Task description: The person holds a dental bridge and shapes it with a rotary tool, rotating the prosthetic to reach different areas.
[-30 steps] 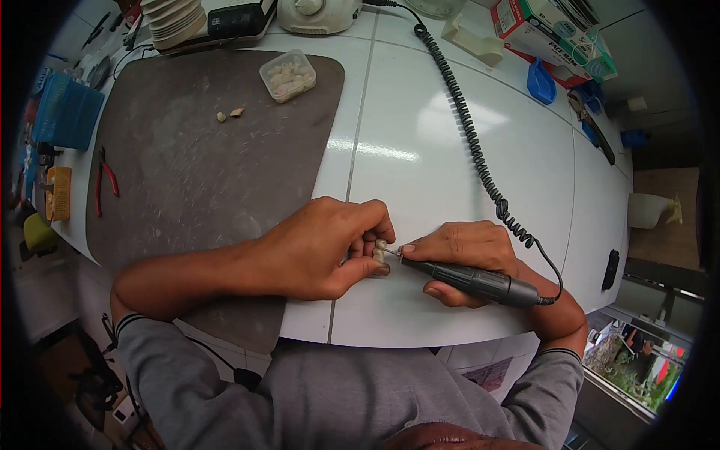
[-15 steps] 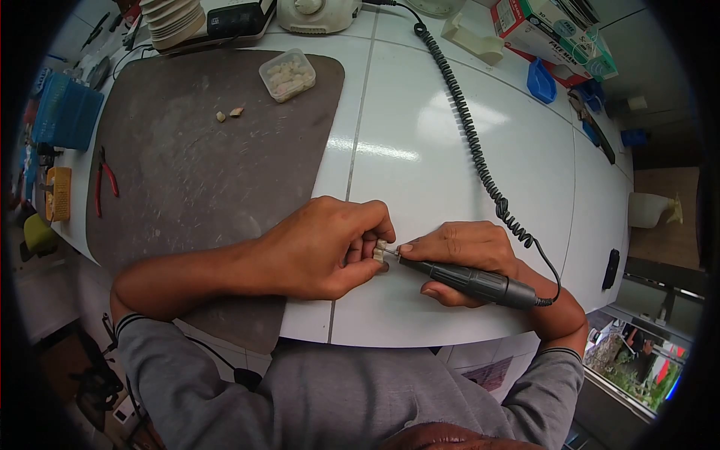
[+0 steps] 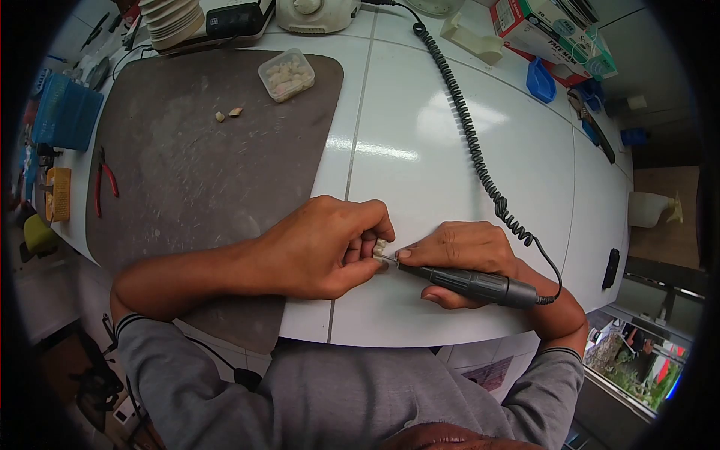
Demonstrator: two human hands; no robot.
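Observation:
My left hand (image 3: 334, 251) pinches a small cream-coloured piece, tooth-like in look (image 3: 379, 247), between thumb and fingers. Its exact kind is too small to make out. In my right hand (image 3: 465, 251) lies a black rotary handpiece (image 3: 469, 282), gripped like a pen. The thin metal bit (image 3: 389, 259) at its front reaches the lower part of the cream piece and seems to touch it. From the back end of the handpiece a coiled black cord (image 3: 472, 142) runs up to a beige control box (image 3: 319, 15).
A brown mat (image 3: 202, 165) covers the left of the white tiled table (image 3: 442, 180). On it are a clear tub (image 3: 287, 76) of pale pieces, two loose bits (image 3: 227, 115) and red-handled pliers (image 3: 103, 182). Boxes (image 3: 551, 37) and blue trays (image 3: 541, 80) stand at the back right.
The handpiece's bit has shifted slightly down along the cream piece, with my right thumb moving a little too. My left hand has stayed almost still.

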